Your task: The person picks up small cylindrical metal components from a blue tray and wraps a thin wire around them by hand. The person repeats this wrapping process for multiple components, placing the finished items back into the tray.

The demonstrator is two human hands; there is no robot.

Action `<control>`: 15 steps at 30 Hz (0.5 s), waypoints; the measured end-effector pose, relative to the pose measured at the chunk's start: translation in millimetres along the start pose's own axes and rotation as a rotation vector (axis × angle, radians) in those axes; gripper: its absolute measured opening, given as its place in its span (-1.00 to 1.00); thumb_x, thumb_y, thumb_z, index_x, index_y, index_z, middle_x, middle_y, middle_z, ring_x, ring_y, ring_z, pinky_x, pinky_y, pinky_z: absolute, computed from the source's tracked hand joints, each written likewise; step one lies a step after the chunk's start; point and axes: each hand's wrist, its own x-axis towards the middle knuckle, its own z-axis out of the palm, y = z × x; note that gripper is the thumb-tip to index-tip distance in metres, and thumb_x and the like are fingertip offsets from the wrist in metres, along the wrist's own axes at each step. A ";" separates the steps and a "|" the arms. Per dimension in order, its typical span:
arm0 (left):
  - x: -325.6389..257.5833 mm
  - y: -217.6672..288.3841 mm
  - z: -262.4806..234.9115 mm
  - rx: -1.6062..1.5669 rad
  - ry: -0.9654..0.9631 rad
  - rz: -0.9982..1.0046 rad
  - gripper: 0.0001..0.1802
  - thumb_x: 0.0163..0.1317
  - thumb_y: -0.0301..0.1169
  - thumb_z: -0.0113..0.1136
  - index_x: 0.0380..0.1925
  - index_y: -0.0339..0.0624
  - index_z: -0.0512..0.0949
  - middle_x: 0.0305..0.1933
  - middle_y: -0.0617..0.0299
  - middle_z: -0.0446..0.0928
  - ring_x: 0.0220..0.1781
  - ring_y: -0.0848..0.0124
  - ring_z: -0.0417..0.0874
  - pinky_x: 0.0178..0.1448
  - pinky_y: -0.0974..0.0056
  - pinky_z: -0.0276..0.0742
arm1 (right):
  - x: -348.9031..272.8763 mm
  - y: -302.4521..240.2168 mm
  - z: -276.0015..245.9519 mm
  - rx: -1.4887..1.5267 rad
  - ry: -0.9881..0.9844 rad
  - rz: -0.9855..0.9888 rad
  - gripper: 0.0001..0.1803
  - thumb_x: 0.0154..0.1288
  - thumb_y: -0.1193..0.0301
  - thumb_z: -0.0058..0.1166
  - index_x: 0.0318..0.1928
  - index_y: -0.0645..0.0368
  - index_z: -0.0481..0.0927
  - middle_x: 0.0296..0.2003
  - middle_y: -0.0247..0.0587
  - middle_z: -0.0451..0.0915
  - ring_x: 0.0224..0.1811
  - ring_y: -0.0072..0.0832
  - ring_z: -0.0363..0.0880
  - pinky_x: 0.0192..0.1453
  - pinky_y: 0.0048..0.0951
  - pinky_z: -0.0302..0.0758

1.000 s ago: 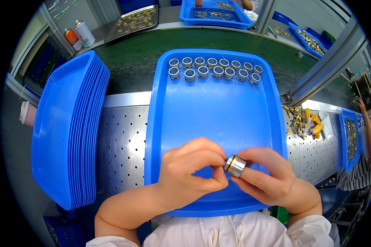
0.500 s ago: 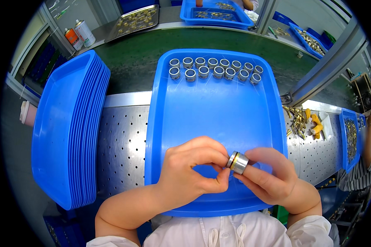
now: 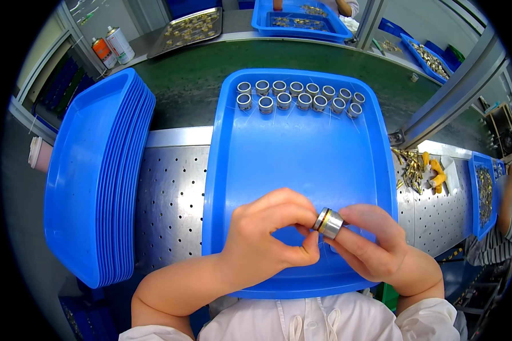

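Both hands meet over the near end of the blue tray (image 3: pixel 301 170), and the grip is shared: the left hand (image 3: pixel 267 238) and the right hand (image 3: pixel 375 244) pinch a small metal ring (image 3: pixel 328 223) with a brass-coloured band between their fingertips, fingers closed on it from either side. The ring is held tilted just above the tray floor. At the far end of the same tray, two rows of similar metal rings (image 3: pixel 298 95) stand upright. To the left, a stack of blue trays (image 3: pixel 96 176) rests on the perforated metal surface (image 3: pixel 170 199). To the right lie brass parts (image 3: pixel 412 167) and another person's striped sleeve (image 3: pixel 498 244).
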 end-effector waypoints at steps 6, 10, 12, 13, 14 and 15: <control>0.9 -1.8 -1.3 -0.164 -0.022 -0.117 -0.75 -0.26 -0.74 0.26 -0.45 -0.35 0.59 -0.31 0.10 0.56 -0.31 0.45 0.62 -0.20 0.40 0.65 | 3.3 -0.4 -5.1 0.023 -0.073 0.042 -0.64 -0.17 0.57 0.20 -0.24 0.41 0.59 -0.22 0.07 0.50 -0.32 -0.20 0.58 -0.32 -0.38 0.57; 0.3 -3.9 -2.8 -0.115 -0.036 -0.087 -0.76 -0.26 -0.73 0.27 -0.48 -0.34 0.59 -0.33 0.11 0.57 -0.34 0.45 0.63 -0.23 0.41 0.64 | 3.8 -4.7 -8.6 0.043 -0.123 0.131 -0.61 -0.14 0.66 0.30 -0.18 0.29 0.60 -0.20 0.04 0.47 -0.31 -0.23 0.57 -0.30 -0.40 0.57; 0.5 -3.9 -2.4 -0.089 -0.032 -0.070 -0.77 -0.27 -0.72 0.27 -0.49 -0.33 0.59 -0.33 0.12 0.57 -0.35 0.46 0.63 -0.25 0.42 0.64 | 2.2 -3.8 -6.3 0.035 -0.099 0.120 -0.64 -0.15 0.62 0.25 -0.20 0.33 0.60 -0.21 0.05 0.48 -0.33 -0.24 0.57 -0.33 -0.42 0.57; 0.5 -3.1 -1.6 -0.078 -0.024 -0.062 -0.77 -0.27 -0.72 0.27 -0.49 -0.32 0.58 -0.34 0.12 0.57 -0.36 0.46 0.63 -0.26 0.42 0.63 | 0.8 -2.6 -4.0 0.028 -0.078 0.101 -0.65 -0.16 0.57 0.19 -0.23 0.38 0.60 -0.23 0.06 0.50 -0.33 -0.24 0.57 -0.35 -0.43 0.56; 0.3 -2.6 -1.0 -0.067 -0.015 -0.055 -0.77 -0.28 -0.71 0.27 -0.49 -0.31 0.58 -0.34 0.12 0.57 -0.36 0.47 0.63 -0.27 0.43 0.62 | 0.1 -2.1 -2.5 0.021 -0.057 0.082 -0.66 -0.17 0.53 0.14 -0.26 0.42 0.59 -0.24 0.07 0.51 -0.34 -0.23 0.57 -0.37 -0.43 0.55; -0.1 -2.4 -0.7 -0.033 -0.010 -0.036 -0.76 -0.29 -0.71 0.28 -0.50 -0.30 0.58 -0.35 0.13 0.57 -0.37 0.46 0.62 -0.29 0.43 0.61 | 0.2 -2.3 -2.0 0.021 -0.054 0.088 -0.67 -0.16 0.55 0.16 -0.27 0.41 0.60 -0.25 0.05 0.51 -0.35 -0.25 0.57 -0.39 -0.45 0.55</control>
